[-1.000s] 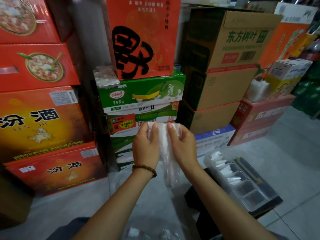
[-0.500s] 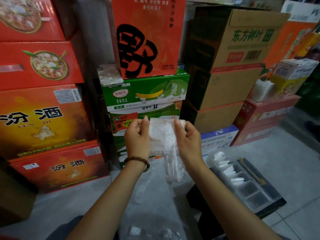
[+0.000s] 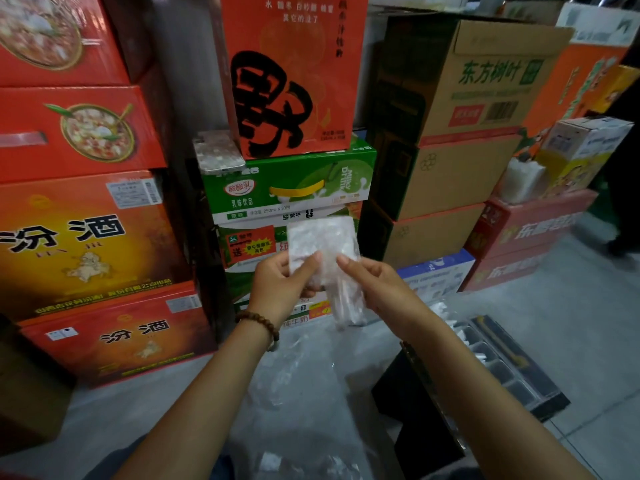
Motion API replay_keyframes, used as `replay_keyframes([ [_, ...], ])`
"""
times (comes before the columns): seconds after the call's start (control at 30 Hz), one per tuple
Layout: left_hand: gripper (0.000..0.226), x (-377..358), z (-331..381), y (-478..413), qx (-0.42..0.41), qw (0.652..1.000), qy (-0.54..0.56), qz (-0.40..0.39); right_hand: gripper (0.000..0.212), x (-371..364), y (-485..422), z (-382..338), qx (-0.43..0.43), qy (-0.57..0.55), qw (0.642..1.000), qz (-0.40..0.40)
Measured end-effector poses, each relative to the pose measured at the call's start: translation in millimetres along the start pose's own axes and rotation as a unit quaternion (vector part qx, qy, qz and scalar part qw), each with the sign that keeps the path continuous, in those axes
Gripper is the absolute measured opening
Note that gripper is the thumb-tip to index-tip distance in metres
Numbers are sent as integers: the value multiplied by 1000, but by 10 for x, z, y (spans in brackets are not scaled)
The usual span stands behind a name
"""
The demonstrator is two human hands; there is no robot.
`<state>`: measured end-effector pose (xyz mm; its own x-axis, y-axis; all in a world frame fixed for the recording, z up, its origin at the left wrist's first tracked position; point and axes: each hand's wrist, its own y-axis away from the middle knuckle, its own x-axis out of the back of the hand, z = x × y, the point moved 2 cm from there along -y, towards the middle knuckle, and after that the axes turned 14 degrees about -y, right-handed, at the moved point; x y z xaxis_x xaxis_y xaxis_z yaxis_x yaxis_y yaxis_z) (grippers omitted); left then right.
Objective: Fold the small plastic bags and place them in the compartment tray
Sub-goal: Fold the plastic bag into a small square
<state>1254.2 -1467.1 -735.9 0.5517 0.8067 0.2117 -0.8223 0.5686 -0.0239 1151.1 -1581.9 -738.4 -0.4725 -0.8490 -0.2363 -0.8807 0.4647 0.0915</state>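
A small clear plastic bag [image 3: 322, 244] is held up in front of the stacked cartons, pinched between thumb and fingers of the left hand [image 3: 280, 280] at its lower left and gripped by the curled fingers of the right hand [image 3: 379, 284] at its lower right. Its upper part is spread flat; a narrow strip hangs below. A beaded bracelet [image 3: 260, 322] is worn on the left wrist. The compartment tray [image 3: 519, 379] is seen at the lower right, well apart from the bag, with white folded bags [image 3: 446, 311] in its far compartments.

I read 汾酒 on the left orange box [image 3: 69, 237] and the red box [image 3: 114, 337] beneath, 野 on the middle orange-red carton [image 3: 294, 74], 酸酸乳 and 250mL X 20 on the green carton [image 3: 291, 185], 东方树叶 on the right brown carton [image 3: 485, 84].
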Motion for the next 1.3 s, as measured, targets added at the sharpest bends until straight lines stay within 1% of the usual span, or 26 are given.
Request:
replay_keyframes([
  [0.03,6,12,9,5,1,1000,6,11,55,-13,19,4,-5,-10,1000,-12],
  [0.1,7,16,18,18,2,1000,7,18,46,-22,39,15,-2,-6,1000,-25],
  [0.23,9,14,43,45,2,1000,-3,17,20,3,55,29,25,-2,999,-30],
  [0.33,10,14,58,47,4,1000,-6,14,12,1,70,14,31,-10,999,-23],
  [0.4,12,21,66,41,9,1000,3,5,11,10,60,30,29,-13,999,-20],
  [0.47,27,33,79,26,15,1000,21,-7,14,16,45,20,23,-25,999,-8],
  [0.53,54,73,77,1,-4,1000,7,-14,14,44,29,-18,14,-48,999,9],
  [0.57,67,103,76,-9,-39,999,-33,-14,12,54,31,-50,6,-71,997,9],
  [0.6,74,133,72,-12,-93,992,-85,-15,11,66,35,-78,-5,-103,995,0],
  [0.63,76,159,78,-7,-158,978,-139,-15,12,81,37,-98,-17,-134,991,-12],
  [0.7,73,201,83,5,-278,930,-241,-6,16,117,40,-117,-37,-173,984,-30],
  [0.77,65,211,87,14,-355,882,-310,9,16,119,44,-120,-58,-188,979,-47],
  [0.8,62,204,96,27,-385,862,-330,16,27,120,42,-107,-68,-191,978,-52],
  [0.87,56,189,95,51,-436,828,-351,28,61,108,70,-84,-106,-175,976,-73],
  [0.9,50,184,98,64,-458,815,-354,31,67,85,95,-86,-124,-180,972,-91],
  [0.93,45,183,100,76,-475,805,-354,34,62,87,109,-77,-134,-191,967,-106],
  [0.97,41,182,103,88,-490,796,-353,38,58,88,117,-61,-143,-201,962,-115],
  [1.0,39,178,110,107,-500,789,-354,42,61,73,135,-60,-152,-211,959,-116],
  [1.07,36,166,116,141,-513,779,-359,40,87,46,168,-53,-158,-219,956,-119],
  [1.1,34,157,116,157,-517,776,-360,36,94,45,171,-42,-158,-216,955,-126],
  [1.13,33,148,115,170,-519,775,-360,30,94,28,184,-44,-160,-215,954,-135],
  [1.17,33,138,118,183,-519,775,-359,24,90,25,198,-36,-163,-209,954,-142],
  [1.27,34,124,124,197,-507,790,-345,0,74,48,224,-36,-162,-208,953,-148],
  [1.3,33,121,120,203,-502,796,-338,-7,65,60,229,-44,-164,-210,951,-159],
])
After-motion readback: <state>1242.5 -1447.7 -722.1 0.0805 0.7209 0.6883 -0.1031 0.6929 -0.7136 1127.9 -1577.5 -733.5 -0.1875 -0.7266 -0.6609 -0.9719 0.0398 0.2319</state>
